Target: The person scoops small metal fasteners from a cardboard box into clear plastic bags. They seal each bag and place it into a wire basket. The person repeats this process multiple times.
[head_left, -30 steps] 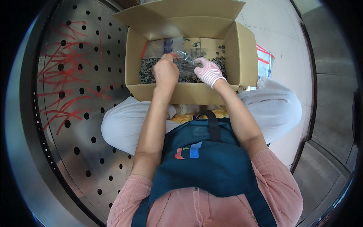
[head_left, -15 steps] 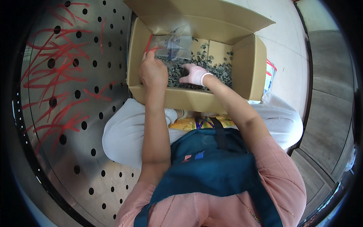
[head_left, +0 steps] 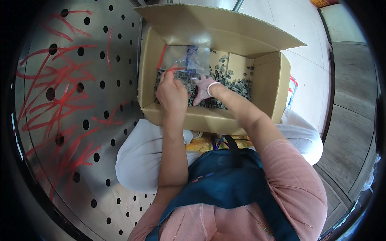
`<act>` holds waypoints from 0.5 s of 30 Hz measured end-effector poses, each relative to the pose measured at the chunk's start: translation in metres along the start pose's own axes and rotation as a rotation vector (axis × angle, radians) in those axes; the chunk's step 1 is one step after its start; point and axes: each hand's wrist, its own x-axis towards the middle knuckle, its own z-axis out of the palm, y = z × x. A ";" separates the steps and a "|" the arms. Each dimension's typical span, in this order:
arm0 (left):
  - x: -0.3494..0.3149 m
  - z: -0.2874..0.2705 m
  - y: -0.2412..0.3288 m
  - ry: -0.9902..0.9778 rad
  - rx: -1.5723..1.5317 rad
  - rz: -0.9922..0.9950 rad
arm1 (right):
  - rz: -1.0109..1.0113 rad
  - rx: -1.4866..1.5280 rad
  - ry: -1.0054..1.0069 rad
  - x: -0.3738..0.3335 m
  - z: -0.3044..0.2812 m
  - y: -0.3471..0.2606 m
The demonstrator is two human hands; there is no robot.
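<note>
My bare left hand pinches the red-edged mouth of a clear plastic zip bag. The bag lies inside a brown cardboard box, toward its left side. Small dark, curled dried pieces, grey-green to black, cover much of the box bottom; they look like dried fungus or leaves. My right hand, in a pale pink glove, is just right of my left hand at the bag's near edge. Its fingers are spread above the pieces, and I see nothing held in them.
The box's far flap stands up. On the left, a perforated metal panel bears many red strips. Red-edged plastic packaging sits right of the box. Below the box a yellow printed package lies between my legs.
My right hand has gone from curled among the dried pieces to spread fingers close to the bag. My left hand still grips the bag's edge. The view has shifted slightly.
</note>
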 end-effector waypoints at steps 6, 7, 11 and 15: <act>-0.003 0.010 0.006 -0.031 0.010 0.032 | -0.061 0.046 -0.031 0.034 0.003 0.019; -0.003 0.012 0.006 -0.036 0.016 0.029 | -0.076 0.054 -0.022 0.036 0.009 0.021; -0.003 0.011 0.008 -0.018 0.017 0.021 | -0.017 0.090 0.033 0.013 0.013 0.006; -0.004 0.009 0.016 -0.018 -0.026 0.058 | -0.079 0.198 -0.167 0.031 0.014 0.031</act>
